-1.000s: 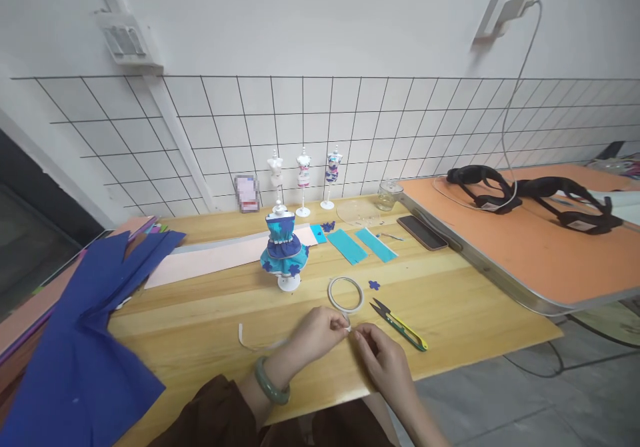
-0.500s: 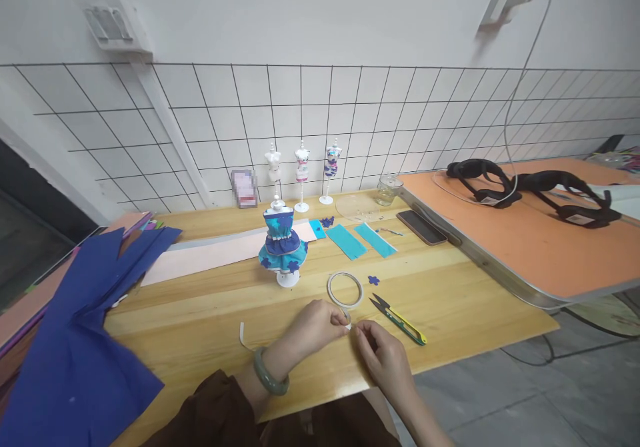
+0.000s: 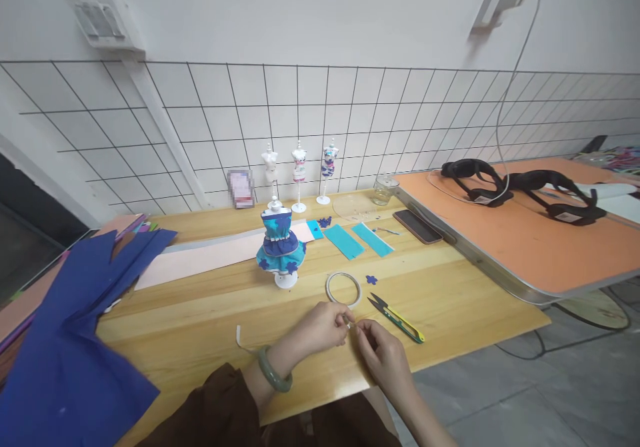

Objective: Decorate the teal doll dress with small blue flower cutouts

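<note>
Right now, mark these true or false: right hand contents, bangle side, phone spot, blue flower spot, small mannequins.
1. The right hand holds the snips. False: the snips lie on the wooden table.
2. The green bangle is on the person's left wrist. True.
3. The phone lies on the orange surface. False: it is on the wooden table.
4. A loose blue flower lies between the tape ring and the glass jar. True.
5. Only two mannequins stand near the tiled wall. False: three do.
</note>
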A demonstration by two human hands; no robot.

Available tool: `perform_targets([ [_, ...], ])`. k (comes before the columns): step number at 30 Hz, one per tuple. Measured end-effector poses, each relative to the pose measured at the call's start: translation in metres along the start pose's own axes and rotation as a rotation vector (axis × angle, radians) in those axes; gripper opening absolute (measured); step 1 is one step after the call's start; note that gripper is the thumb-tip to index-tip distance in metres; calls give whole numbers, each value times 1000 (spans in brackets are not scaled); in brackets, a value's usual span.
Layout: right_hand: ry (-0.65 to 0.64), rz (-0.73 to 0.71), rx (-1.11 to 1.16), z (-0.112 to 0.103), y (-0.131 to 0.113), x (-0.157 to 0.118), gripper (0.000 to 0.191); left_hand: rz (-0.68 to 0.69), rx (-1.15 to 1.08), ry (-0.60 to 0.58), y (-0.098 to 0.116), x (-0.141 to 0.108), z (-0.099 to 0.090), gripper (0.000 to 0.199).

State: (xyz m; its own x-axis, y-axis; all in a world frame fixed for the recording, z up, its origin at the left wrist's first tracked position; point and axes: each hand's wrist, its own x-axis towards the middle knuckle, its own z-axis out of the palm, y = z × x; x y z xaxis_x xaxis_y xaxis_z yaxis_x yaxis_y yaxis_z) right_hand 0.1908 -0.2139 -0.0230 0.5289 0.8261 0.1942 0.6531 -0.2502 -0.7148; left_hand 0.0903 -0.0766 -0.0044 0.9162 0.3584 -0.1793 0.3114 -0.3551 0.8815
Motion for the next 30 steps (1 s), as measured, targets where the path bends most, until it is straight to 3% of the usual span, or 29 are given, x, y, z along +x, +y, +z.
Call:
perform_targets([
  [10, 15, 8, 22, 1, 0, 1, 29, 9, -4, -9, -8, 1, 1, 27],
  [17, -12, -38, 103, -1, 2, 0, 34, 0, -167, 10, -12, 1, 3, 23],
  [21, 39, -37, 102, -4, 8, -1, 35, -17, -320, -6, -11, 1, 2, 18],
  [26, 249, -118, -209, -24, 32, 5, 28, -35, -459, -30, -7, -2, -2, 20],
  [30, 261, -235, -468, -37, 52, 10, 29, -17, -485, -40, -7, -2, -3, 23],
])
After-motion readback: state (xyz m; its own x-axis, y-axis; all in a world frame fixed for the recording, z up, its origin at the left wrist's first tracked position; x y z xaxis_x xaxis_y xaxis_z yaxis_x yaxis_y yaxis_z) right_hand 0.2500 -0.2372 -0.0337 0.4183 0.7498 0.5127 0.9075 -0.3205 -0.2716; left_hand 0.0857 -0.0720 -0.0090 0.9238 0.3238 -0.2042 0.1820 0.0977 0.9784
